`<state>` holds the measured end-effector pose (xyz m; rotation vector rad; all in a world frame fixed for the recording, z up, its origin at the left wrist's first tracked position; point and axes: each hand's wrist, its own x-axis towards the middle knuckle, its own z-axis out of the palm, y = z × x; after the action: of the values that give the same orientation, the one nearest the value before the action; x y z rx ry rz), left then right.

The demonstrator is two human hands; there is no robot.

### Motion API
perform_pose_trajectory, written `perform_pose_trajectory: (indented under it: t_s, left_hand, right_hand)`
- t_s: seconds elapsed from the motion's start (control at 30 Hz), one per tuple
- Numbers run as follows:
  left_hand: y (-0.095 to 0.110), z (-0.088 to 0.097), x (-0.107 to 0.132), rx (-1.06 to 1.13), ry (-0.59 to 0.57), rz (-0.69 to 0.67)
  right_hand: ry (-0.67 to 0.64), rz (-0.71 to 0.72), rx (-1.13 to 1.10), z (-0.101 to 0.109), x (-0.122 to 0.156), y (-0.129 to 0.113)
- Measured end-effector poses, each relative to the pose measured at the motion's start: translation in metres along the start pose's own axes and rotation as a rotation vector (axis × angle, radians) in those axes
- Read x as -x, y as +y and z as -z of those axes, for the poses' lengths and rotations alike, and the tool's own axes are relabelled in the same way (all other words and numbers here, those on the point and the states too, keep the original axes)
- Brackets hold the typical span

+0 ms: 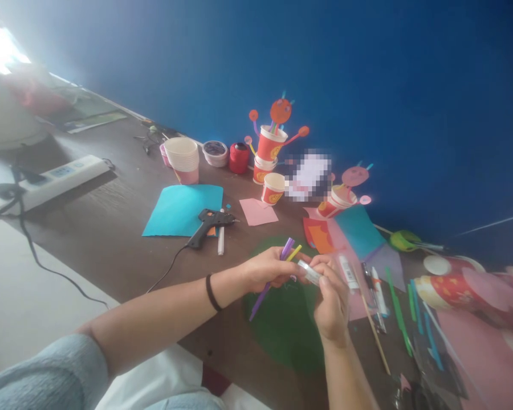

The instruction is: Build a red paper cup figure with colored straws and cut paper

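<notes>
My left hand [267,269] is closed around purple straws [260,302] and a yellow straw [294,252], which slant up past the fingers. My right hand [331,299] pinches a small whitish, shiny piece [310,273] whose kind I cannot make out. The left thumb reaches to the near end of that piece, so the two hands meet there. Both are held above a round green mat [282,336] on the dark table. Some of the fingers are hidden behind the whitish piece.
A black glue gun [209,225] lies partly on blue paper [171,210], its cord trailing left. Behind stand stacked paper cups [183,159] and cup figures [271,142] against the blue wall. Right lie green straws [397,313], a wooden stick [376,336] and pens. A power strip [64,179] lies left.
</notes>
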<state>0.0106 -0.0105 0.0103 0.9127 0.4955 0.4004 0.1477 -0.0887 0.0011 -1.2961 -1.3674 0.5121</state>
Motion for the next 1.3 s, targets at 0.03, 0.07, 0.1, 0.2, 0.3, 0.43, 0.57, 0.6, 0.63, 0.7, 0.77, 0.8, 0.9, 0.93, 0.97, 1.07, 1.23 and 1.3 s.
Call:
perform_pose_trajectory:
  t_s: [0.03,0.07,0.1,0.2,0.3,0.43,0.57,0.6,0.63,0.7,0.77,0.8,0.9,0.93,0.97,1.07,1.23,1.3]
  left_hand:
    - [0.000,-0.001,0.000,-0.040,0.017,-0.009]
    - [0.001,-0.001,0.001,-0.072,0.030,-0.013]
    - [0.001,-0.002,0.001,-0.096,0.032,-0.012]
    - [0.000,-0.002,0.002,-0.110,-0.006,0.007]
    - [-0.002,-0.001,0.001,-0.068,-0.038,0.029]
    - [-0.005,-0.002,0.000,-0.055,-0.055,0.023]
    - [-0.002,-0.006,0.003,-0.124,-0.042,0.011]
    - [-0.001,-0.007,0.004,-0.143,-0.038,0.016]
    - [0.000,-0.008,0.005,-0.154,-0.036,0.024]
    - [0.000,-0.010,0.006,-0.146,-0.041,0.042]
    - [-0.001,-0.012,0.006,-0.123,-0.056,0.061]
    - [-0.002,-0.012,0.006,-0.115,-0.063,0.069]
    - [-0.004,-0.013,0.006,-0.092,-0.082,0.080]
    - [-0.004,-0.013,0.006,-0.087,-0.089,0.076]
    - [-0.004,-0.012,0.006,-0.082,-0.099,0.069]
    - [-0.004,-0.011,0.006,-0.081,-0.114,0.048]
    - [-0.001,-0.009,0.006,-0.095,-0.103,0.053]
    - [0.000,-0.008,0.005,-0.089,-0.112,0.058]
  right_hand:
    - [0.006,-0.001,0.012,-0.001,0.000,-0.001]
    - [0.009,-0.009,0.022,-0.001,0.000,-0.002]
    - [0.011,-0.021,0.027,-0.001,0.000,-0.002]
    - [0.041,-0.061,-0.008,-0.001,0.000,0.002]
    - [0.072,-0.105,-0.116,-0.001,-0.001,0.009]
    - [0.050,-0.121,-0.194,-0.001,-0.002,0.012]
    - [0.040,-0.092,-0.076,0.003,0.000,0.009]
    - [0.034,-0.080,-0.032,0.004,0.000,0.008]
    - [0.020,-0.070,0.006,0.005,0.001,0.008]
    - [-0.001,-0.052,0.036,0.007,0.001,0.008]
    - [0.003,-0.063,-0.005,0.006,0.002,0.009]
    - [0.008,-0.095,-0.054,0.005,0.002,0.009]
    - [-0.002,-0.279,-0.267,0.000,0.002,0.010]
    - [-0.010,-0.351,-0.340,-0.002,0.001,0.010]
    - [-0.010,-0.415,-0.413,-0.003,0.001,0.009]
    - [0.068,-0.567,-0.614,-0.007,-0.002,0.005]
    - [0.178,-0.735,-0.747,-0.013,-0.004,-0.001]
    - [0.187,-0.714,-0.752,-0.016,-0.004,-0.002]
